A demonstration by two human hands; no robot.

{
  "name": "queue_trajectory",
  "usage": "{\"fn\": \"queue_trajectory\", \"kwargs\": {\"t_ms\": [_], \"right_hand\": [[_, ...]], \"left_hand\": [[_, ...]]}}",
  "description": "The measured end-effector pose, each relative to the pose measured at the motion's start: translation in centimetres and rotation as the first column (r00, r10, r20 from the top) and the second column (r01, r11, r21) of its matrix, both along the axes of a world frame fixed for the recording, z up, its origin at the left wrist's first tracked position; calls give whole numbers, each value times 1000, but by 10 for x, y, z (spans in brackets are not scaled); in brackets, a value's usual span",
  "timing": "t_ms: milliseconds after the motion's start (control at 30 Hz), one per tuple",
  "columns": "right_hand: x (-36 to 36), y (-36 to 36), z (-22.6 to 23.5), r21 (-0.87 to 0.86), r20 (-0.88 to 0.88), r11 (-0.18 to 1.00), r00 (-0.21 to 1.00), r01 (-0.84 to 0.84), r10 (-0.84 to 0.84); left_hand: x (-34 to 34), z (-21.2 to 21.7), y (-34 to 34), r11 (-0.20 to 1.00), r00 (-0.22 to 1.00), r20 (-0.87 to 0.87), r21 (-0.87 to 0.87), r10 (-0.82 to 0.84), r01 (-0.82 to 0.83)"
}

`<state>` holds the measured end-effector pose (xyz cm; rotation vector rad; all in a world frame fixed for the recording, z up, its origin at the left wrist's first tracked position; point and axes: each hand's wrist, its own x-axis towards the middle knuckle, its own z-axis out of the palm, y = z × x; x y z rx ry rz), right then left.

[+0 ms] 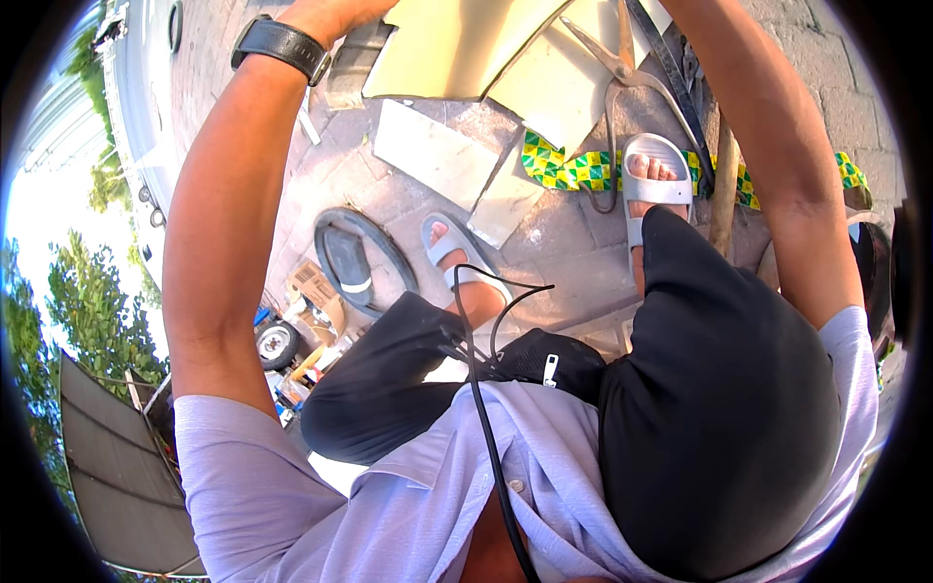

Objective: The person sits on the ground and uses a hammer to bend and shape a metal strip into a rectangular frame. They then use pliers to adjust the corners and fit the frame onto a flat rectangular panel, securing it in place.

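Observation:
My left hand (342, 12), below a black wrist strap, is cut off by the upper edge. It is nearest the left side of a large pale-yellow sheet (437, 49); its fingers do not show. My right forearm (748, 87) runs out past the upper edge, leaving that hand out of sight. Between the arms, a rusty pair of long-handled metal shears (623, 73) lies with its blades apart, over a second pale-yellow sheet (556, 92). A dark flat strip (671, 58) lies along the right of the shears.
On the paving are pale flat pieces (435, 151), a yellow-green patterned cloth strip (573, 170) and a black rubber ring (400, 260). A wooden handle (723, 189) stands beside my right sandalled foot (658, 170). A small wheel (277, 344) and cardboard (316, 291) lie left. A black cord (476, 389) hangs before me.

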<state>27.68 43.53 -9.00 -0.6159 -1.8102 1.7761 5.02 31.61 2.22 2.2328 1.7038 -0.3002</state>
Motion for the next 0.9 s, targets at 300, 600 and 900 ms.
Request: {"fn": "queue_trajectory", "kwargs": {"t_ms": [300,600,900], "right_hand": [[8,-9,16,84,25,995,999,46,-48],[4,-2,3,-9,14,1000,1000,28,-28],[4,-4,4,-35,-10,999,1000,5,-6]], "left_hand": [[0,-6,-1,999,999,-29,40,-34,35],[7,-6,0,999,998,-69,39,-4,7],[13,-4,-4,995,995,57,49,84,-87]]}}
